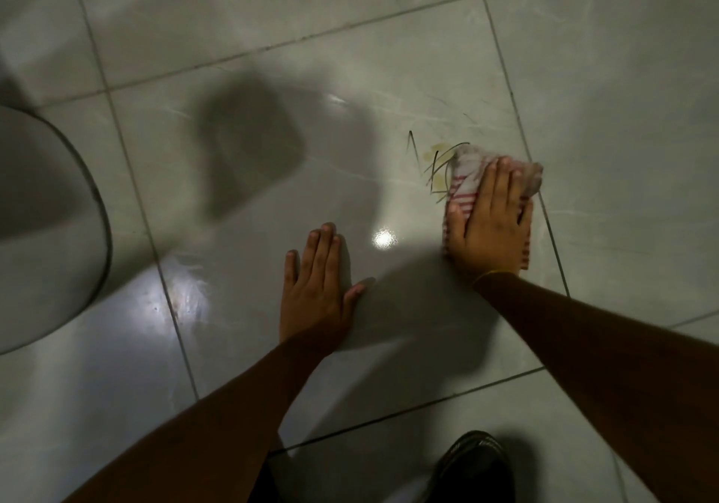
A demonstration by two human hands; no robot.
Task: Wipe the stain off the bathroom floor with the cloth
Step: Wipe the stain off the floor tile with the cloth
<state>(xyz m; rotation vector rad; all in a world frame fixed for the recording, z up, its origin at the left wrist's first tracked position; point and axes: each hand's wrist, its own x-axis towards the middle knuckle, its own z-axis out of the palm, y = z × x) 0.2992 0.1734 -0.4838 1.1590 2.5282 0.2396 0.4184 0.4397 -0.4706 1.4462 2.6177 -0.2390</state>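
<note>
A white cloth with red stripes [465, 185] lies folded on the pale grey tiled floor [311, 55]. My right hand [492, 218] presses flat on top of it, fingers spread forward. Just left of the cloth's front end is the stain [435, 162]: a yellowish blotch crossed by dark scribbled lines, partly under the cloth. My left hand [317, 292] rests palm down on the bare tile, fingers apart, holding nothing, about a hand's width left of the cloth.
A rounded grey toilet base or bin [42, 226] stands at the left edge. A black shoe [472, 467] shows at the bottom. Dark grout lines cross the tiles. A bright light reflection [383, 239] glares between my hands.
</note>
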